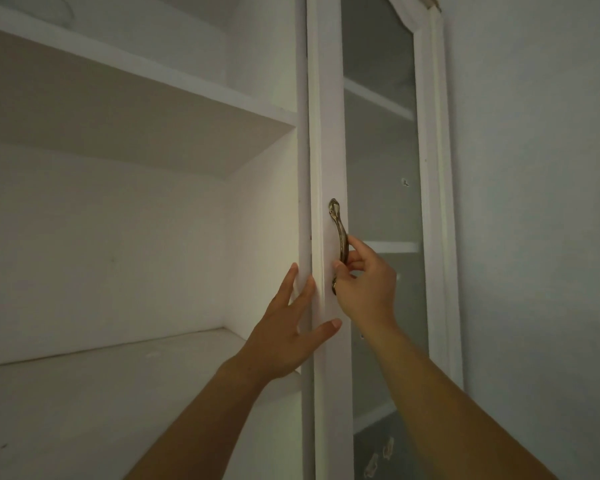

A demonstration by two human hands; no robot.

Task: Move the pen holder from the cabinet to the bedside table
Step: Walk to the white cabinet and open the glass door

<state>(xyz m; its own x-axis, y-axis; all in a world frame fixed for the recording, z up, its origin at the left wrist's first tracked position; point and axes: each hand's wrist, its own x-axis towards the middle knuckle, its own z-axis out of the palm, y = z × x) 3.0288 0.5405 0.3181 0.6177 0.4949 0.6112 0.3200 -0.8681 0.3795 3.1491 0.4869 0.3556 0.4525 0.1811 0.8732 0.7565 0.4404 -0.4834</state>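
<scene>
White cabinet point(264, 202), hands on door point(329, 150), handle point(340, 237)

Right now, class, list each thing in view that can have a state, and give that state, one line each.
cabinet door: edge-on to the camera, glass-panelled
door handle: gripped
right hand: closed on the door handle
left hand: open, flat against the door's edge
cabinet shelves: bare, no pen holder visible

cabinet point(264, 209): white painted wood, matt, smooth
shelf point(101, 386): white board, matt, faintly scuffed
door frame point(329, 150): painted wood, satin sheen, moulded edge
door pane point(381, 161): frosted glass, smooth
handle point(340, 237): brass-toned metal, glossy, ornamented
wall point(534, 202): pale paint, matt
</scene>
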